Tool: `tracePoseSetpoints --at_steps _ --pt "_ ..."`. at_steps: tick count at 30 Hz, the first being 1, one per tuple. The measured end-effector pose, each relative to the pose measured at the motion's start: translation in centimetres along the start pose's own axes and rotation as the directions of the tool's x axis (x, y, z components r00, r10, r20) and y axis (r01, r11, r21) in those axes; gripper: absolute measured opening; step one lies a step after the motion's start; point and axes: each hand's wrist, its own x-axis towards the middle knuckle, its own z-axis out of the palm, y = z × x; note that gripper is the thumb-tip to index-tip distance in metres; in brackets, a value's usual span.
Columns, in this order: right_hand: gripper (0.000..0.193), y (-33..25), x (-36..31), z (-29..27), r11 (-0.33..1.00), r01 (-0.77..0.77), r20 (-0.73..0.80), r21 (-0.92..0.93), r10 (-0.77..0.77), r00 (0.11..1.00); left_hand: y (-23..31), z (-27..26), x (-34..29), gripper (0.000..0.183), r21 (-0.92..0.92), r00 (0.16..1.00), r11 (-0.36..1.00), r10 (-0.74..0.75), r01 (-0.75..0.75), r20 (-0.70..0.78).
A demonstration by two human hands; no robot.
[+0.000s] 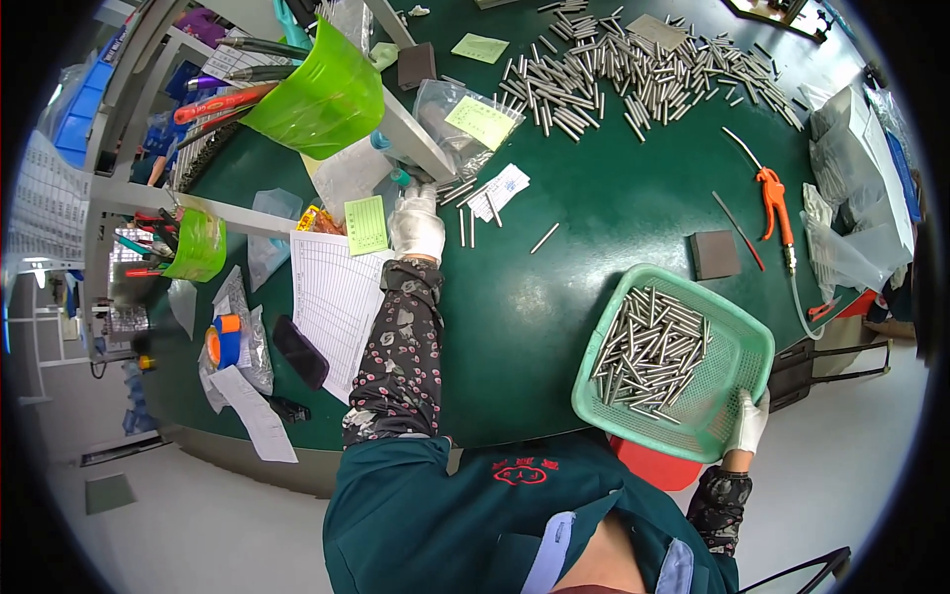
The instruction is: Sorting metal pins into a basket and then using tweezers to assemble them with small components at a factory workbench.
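My left hand [417, 226], in a white glove, reaches forward over the table. Its fingers point away from me beside a grey metal post [421, 144] and a few loose metal pins [461, 190]; I see nothing held in them. A small teal object [400, 177] is right by the fingertips. My right hand [749, 421], also gloved in white, grips the near right rim of a light green plastic basket [727, 327]. Many short metal pins [648, 351] fill the basket's left part. The basket sits at the table's front edge, over a red container [653, 465].
A large heap of metal pins [604, 74] covers the far table. To the right are a brown block [714, 254], a thin rod [740, 233] and an orange air gun [773, 203]. At left are a phone [300, 351], a record sheet [332, 297] and a green pen cup [322, 94].
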Motion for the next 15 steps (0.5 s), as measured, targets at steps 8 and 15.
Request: tracePoseSetpoints --at_steps 8,15 --pt "0.038 0.9 0.5 -0.1 1.000 0.005 -0.020 0.028 -0.005 1.000 -0.6 -0.3 1.1 0.032 0.003 0.995 0.999 0.042 -0.043 0.095" --pt "0.036 1.5 0.8 -0.4 1.000 -0.004 -0.023 0.000 0.004 1.000 -0.1 0.3 1.1 0.020 0.120 0.974 0.987 0.079 -0.106 0.215"
